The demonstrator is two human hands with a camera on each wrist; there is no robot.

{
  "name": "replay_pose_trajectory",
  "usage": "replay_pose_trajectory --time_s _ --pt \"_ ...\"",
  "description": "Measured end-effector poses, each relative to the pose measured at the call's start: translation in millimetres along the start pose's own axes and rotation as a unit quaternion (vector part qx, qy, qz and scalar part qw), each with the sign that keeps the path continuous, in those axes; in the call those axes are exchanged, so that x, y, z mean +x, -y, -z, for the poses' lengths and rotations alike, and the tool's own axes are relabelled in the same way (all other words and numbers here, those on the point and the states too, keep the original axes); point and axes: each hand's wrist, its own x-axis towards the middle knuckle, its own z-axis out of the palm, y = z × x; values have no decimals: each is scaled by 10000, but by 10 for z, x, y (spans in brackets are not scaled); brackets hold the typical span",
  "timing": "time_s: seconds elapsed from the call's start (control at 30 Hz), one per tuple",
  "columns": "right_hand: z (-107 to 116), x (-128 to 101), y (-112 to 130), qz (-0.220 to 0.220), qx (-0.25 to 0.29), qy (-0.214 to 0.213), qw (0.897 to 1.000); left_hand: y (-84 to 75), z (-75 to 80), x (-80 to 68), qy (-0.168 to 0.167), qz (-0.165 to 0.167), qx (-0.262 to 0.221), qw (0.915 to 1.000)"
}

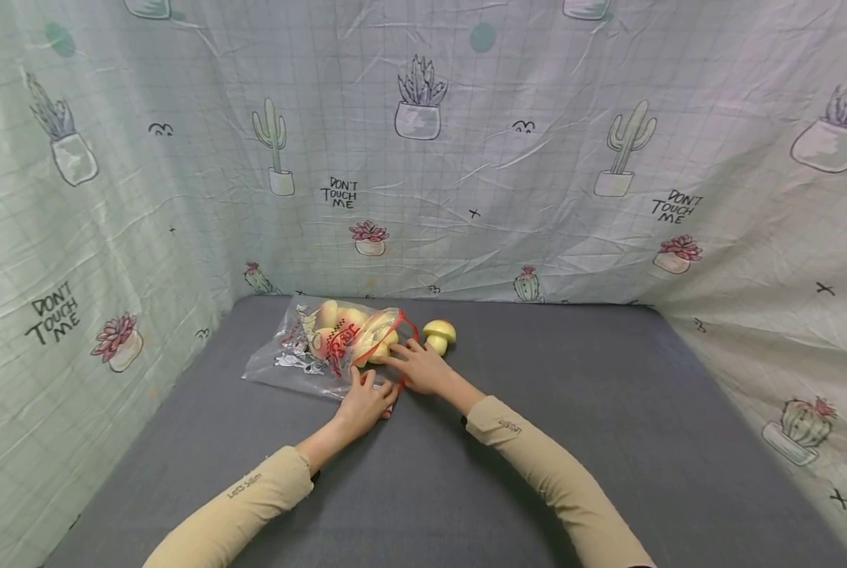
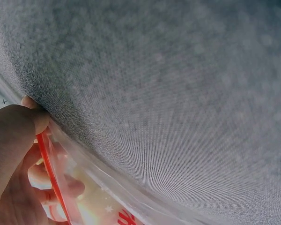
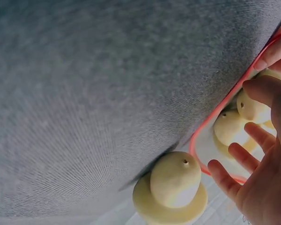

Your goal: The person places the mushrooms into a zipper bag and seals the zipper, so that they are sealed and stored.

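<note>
On the grey table point(image 1: 423, 489), the clear bag point(image 1: 337, 347) lies just left of centre in the frame, mushroom-shaped pieces point(image 1: 329, 314) inside; its limp mouth could fold closed if the left hand point(image 1: 365, 402), pinching the edge, slipped. The right hand point(image 1: 422, 369), fingers spread beside that mouth, apparently grips nothing and might bump the loose mushroom point(image 1: 439, 335), near centre-right, whose rounded cap could roll.

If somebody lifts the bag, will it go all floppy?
Probably, yes: the bag looks thin, clear and creased. It would likely sag where it's full, since several mushrooms are bunched inside. They might tumble out if it tips, because its red rim gapes open.
</note>
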Motion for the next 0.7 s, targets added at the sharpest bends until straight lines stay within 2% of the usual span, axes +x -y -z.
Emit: replay_pose_trajectory --time_s 0.17,0.37,0.57,0.7 --pt "-14 -17 -1 45 -59 -35 10000 1 8 -9 58 -8 7 10000" --pt "-57 1 -7 44 -108 -133 9998 11 6 -4 -44 -45 72 10000" --pt "-95 49 2 -43 -82 44 9999 10 -11 -5 -83 -51 103 9999" --pt "-108 69 7 25 -69 -89 9999 11 -20 -8 -70 -53 47 10000"
